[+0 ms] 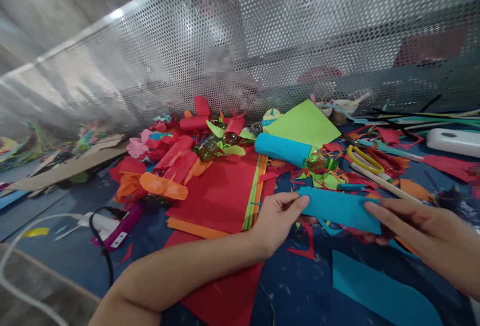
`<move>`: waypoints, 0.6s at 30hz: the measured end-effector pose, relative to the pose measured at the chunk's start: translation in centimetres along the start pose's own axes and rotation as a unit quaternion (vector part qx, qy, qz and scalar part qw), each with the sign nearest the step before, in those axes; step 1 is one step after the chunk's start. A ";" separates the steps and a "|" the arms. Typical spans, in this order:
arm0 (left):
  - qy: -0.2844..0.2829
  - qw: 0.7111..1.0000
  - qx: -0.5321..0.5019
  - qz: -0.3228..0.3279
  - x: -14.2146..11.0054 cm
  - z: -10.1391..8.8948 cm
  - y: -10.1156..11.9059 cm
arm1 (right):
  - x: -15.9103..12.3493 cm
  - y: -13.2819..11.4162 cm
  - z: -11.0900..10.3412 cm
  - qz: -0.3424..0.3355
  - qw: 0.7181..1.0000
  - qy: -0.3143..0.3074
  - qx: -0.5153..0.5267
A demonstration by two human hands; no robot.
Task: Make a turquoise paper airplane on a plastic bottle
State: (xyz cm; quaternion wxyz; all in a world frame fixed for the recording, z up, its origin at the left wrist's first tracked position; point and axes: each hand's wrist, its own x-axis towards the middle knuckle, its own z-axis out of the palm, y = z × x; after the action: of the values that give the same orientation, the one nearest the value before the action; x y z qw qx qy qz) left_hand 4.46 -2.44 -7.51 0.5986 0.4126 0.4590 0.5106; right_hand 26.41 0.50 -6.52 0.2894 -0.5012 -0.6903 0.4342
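A strip of blue paper (337,208) is stretched between my two hands above the dark blue table. My left hand (279,218) pinches its left end between thumb and fingers. At the other end, my right hand (416,226) grips the strip with the thumb on top and fingertips below. Nearer to me lies another cut piece of blue paper (382,291) with a rounded end. Just beyond the strip is a green plastic bottle wrapped in blue paper (285,150). Yellow-handled scissors (365,160) rest among scraps to the right.
Left of my hands lies a stack of red paper (225,191). Several red-wrapped bottles with paper fins (178,158) crowd the back left. A purple power strip (122,228) with cables sits at the left edge. A perforated metal screen (240,41) stands behind the table.
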 end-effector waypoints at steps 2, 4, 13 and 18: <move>0.000 1.000 0.001 -0.003 0.0 0.0 -0.1 | 0.0 -0.3 0.1 0.003 1.000 -0.020 0.021; -0.001 1.000 0.000 -0.006 -0.1 0.0 -0.1 | -0.1 -0.6 0.2 0.004 1.000 -0.012 0.026; 0.000 1.000 -0.014 -0.007 0.1 0.0 0.1 | -0.2 -1.7 0.7 0.006 1.000 0.008 0.019; 0.000 0.999 0.014 -0.029 0.0 -0.2 0.5 | -0.2 -0.6 0.5 -0.009 1.000 -0.016 0.001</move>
State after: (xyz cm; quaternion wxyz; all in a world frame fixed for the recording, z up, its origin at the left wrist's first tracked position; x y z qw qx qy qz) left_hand 4.16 -2.38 -7.06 0.6075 0.4077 0.4779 0.4862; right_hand 25.80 0.08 -6.20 0.2822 -0.4877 -0.6990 0.4404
